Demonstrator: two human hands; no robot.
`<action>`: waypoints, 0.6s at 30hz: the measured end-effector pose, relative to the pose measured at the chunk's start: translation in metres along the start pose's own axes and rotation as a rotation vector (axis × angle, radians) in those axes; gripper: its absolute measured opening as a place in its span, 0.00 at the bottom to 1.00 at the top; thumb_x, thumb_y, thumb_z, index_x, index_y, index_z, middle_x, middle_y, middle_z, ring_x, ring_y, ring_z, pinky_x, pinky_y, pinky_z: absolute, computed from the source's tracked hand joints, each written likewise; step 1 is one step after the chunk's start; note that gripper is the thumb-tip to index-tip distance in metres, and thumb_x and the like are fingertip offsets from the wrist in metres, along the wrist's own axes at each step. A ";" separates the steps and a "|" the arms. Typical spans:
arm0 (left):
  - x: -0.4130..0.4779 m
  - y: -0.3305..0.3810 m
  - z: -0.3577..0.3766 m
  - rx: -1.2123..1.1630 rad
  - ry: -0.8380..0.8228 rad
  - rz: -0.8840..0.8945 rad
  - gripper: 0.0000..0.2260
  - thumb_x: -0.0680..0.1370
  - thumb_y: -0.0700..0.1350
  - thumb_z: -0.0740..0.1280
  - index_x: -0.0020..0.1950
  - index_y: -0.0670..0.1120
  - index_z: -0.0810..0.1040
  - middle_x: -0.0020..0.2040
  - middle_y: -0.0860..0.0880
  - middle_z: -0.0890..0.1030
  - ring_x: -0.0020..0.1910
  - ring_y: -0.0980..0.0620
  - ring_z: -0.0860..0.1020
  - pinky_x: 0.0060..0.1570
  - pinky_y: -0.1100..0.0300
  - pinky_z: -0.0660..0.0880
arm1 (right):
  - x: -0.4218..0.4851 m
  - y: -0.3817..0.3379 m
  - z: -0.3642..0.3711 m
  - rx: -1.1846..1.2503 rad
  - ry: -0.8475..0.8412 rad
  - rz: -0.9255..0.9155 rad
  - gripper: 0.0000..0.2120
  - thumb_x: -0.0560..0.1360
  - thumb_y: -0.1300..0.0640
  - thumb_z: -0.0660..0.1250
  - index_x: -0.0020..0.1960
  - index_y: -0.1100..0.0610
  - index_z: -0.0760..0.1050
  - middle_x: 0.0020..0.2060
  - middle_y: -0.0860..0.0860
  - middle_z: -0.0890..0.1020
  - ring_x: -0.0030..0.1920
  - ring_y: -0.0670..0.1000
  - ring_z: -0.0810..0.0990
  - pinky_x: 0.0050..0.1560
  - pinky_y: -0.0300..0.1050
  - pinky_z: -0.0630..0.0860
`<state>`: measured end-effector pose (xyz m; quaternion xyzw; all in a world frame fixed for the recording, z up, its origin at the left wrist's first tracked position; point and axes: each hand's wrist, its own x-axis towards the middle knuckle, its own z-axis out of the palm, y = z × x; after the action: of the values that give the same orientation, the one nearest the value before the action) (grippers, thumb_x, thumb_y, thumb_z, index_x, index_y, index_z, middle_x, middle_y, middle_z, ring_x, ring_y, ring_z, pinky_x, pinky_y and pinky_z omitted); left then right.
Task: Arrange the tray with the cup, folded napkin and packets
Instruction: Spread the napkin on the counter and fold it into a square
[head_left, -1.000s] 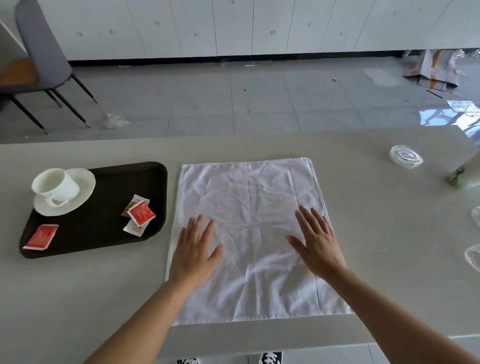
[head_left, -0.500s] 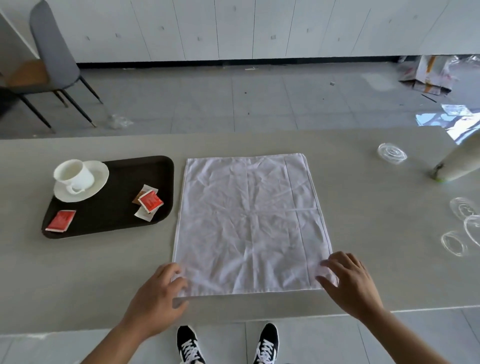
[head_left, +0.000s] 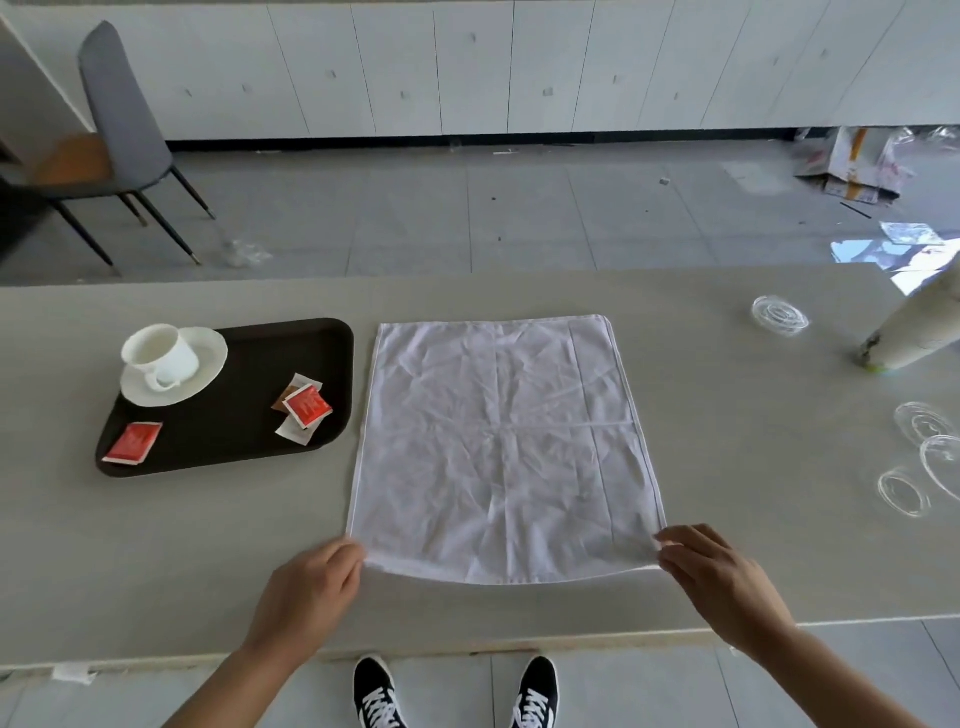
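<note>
A white napkin (head_left: 504, 447) lies spread flat in the middle of the table. My left hand (head_left: 306, 592) pinches its near left corner and my right hand (head_left: 722, 582) pinches its near right corner; the near edge is lifted slightly off the table. To the left stands a dark brown tray (head_left: 228, 436). On it a white cup (head_left: 158, 353) sits on a white saucer (head_left: 208, 358) at the far left. A red packet (head_left: 132, 441) lies at the tray's near left, and a small pile of red and white packets (head_left: 304, 408) lies on its right side.
Clear plastic lids (head_left: 779, 314) and clear cups (head_left: 924, 457) lie at the table's right, beside a tilted white roll (head_left: 919, 327). The table's near edge (head_left: 467, 644) runs just behind my hands. A grey chair (head_left: 114, 130) stands on the floor beyond.
My hands slid from the napkin's middle back to its near corners and took hold of them. The near edge now lifts a little.
</note>
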<state>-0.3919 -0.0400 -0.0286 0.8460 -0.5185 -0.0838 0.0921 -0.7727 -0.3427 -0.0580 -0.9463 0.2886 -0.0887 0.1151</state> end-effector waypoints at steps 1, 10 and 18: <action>0.002 0.000 -0.002 -0.014 0.007 -0.020 0.14 0.75 0.50 0.56 0.42 0.48 0.79 0.38 0.52 0.81 0.34 0.46 0.79 0.29 0.57 0.73 | -0.001 -0.001 0.001 0.004 -0.004 0.012 0.05 0.78 0.52 0.67 0.44 0.49 0.78 0.53 0.41 0.81 0.51 0.48 0.79 0.38 0.39 0.75; 0.002 -0.007 0.009 -0.177 -0.016 -0.126 0.17 0.67 0.32 0.69 0.50 0.50 0.80 0.44 0.55 0.79 0.43 0.52 0.78 0.36 0.57 0.75 | 0.013 -0.009 -0.017 0.090 -0.092 0.304 0.07 0.78 0.57 0.67 0.44 0.48 0.72 0.34 0.49 0.75 0.33 0.56 0.76 0.32 0.50 0.75; 0.011 -0.012 0.002 -0.506 -0.021 -0.320 0.08 0.72 0.39 0.74 0.43 0.53 0.85 0.38 0.58 0.84 0.40 0.62 0.81 0.42 0.68 0.75 | 0.024 -0.012 -0.027 0.229 0.044 0.390 0.05 0.71 0.62 0.76 0.44 0.53 0.83 0.31 0.46 0.82 0.32 0.51 0.81 0.34 0.44 0.76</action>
<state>-0.3775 -0.0446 -0.0334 0.8664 -0.3420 -0.2325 0.2800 -0.7533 -0.3506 -0.0263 -0.8511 0.4567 -0.1178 0.2304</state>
